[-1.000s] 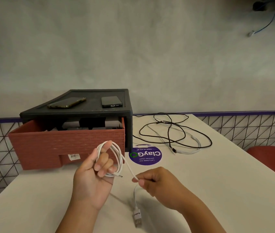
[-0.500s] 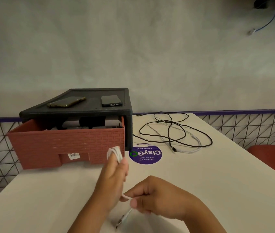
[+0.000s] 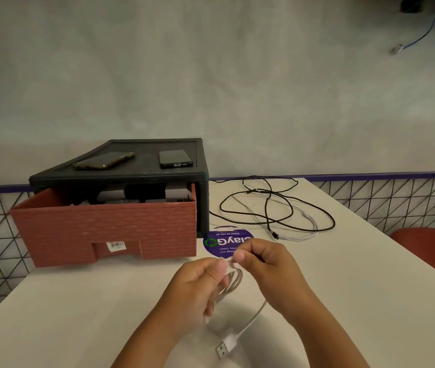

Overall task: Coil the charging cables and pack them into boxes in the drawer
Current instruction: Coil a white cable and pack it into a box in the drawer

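Note:
My left hand (image 3: 195, 290) grips a small coil of white charging cable (image 3: 233, 284) above the table. My right hand (image 3: 267, 266) pinches the cable at the top of that coil, thumb against fingers. The cable's loose tail hangs down between my wrists and ends in a USB plug (image 3: 224, 347) near the table. The red brick-patterned drawer (image 3: 110, 229) stands pulled out of its black housing (image 3: 158, 176), with boxes (image 3: 142, 193) partly visible inside. A loose black cable (image 3: 277, 208) and a white cable (image 3: 304, 232) lie tangled on the table at the right.
Two phones (image 3: 105, 160) (image 3: 175, 158) lie on top of the black housing. A round purple sticker (image 3: 224, 244) sits on the white table (image 3: 370, 288) behind my hands. A red chair seat (image 3: 431, 248) is at the right edge. A wire-mesh partition runs behind the table.
My hands have come together: the right hand rose from below the left to pinch the top of the coil. The USB plug swung back into view and hangs lower.

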### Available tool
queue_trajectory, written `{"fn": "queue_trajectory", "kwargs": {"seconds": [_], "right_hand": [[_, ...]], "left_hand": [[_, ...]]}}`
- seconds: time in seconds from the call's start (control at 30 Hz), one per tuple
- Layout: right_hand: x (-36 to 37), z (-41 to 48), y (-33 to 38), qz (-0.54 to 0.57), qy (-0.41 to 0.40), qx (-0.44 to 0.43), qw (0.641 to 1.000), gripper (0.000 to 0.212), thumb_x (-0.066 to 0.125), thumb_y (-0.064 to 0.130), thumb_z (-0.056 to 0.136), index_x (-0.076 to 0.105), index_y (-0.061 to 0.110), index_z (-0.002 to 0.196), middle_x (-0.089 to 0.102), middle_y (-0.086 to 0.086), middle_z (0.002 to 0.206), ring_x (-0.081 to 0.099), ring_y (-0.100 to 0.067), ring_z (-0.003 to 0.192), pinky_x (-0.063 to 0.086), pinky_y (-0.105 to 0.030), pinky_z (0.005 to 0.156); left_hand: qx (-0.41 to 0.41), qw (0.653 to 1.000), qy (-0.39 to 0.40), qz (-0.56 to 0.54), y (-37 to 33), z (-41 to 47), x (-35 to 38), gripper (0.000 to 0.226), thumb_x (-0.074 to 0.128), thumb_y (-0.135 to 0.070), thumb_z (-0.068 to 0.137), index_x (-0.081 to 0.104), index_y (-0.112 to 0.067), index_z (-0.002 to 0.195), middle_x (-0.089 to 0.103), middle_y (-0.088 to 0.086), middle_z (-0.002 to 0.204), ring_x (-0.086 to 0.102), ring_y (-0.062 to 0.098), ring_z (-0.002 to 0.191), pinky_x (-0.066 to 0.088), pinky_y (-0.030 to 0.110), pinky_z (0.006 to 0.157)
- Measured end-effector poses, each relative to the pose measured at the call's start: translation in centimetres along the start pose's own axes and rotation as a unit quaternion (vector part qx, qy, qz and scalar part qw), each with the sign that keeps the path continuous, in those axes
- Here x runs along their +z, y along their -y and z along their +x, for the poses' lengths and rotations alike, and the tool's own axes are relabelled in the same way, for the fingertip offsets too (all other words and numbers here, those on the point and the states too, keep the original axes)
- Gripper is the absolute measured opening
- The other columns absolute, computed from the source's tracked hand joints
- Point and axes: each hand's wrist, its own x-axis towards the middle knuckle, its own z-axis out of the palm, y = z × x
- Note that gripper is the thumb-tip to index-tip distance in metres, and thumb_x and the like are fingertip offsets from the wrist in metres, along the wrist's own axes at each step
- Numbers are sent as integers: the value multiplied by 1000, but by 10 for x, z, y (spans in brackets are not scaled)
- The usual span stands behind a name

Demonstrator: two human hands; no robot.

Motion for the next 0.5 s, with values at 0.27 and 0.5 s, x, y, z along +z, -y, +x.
{"fn": "queue_trajectory", "kwargs": {"seconds": [0.27,0.5], "right_hand": [[-5,1,-6,-175,-14,32,984,24,46,21,97,56,26,75,58,7,68,52,-5,68,34,-15,55],[1,2,-15,-290,24,33,956,19,44,15,96,54,23,82,60,4,81,57,-14,79,42,-18,64]], "left_hand": [[-42,930,-84,-354,-10,4,-15,37,44,-35,80,48,-12,50,20,-7,38,19,6,29,29,16,34],[-47,886,-106,-450,-8,9,-25,36,62,-39,71,49,-17,46,21,-8,35,13,6,30,29,15,32]]}}
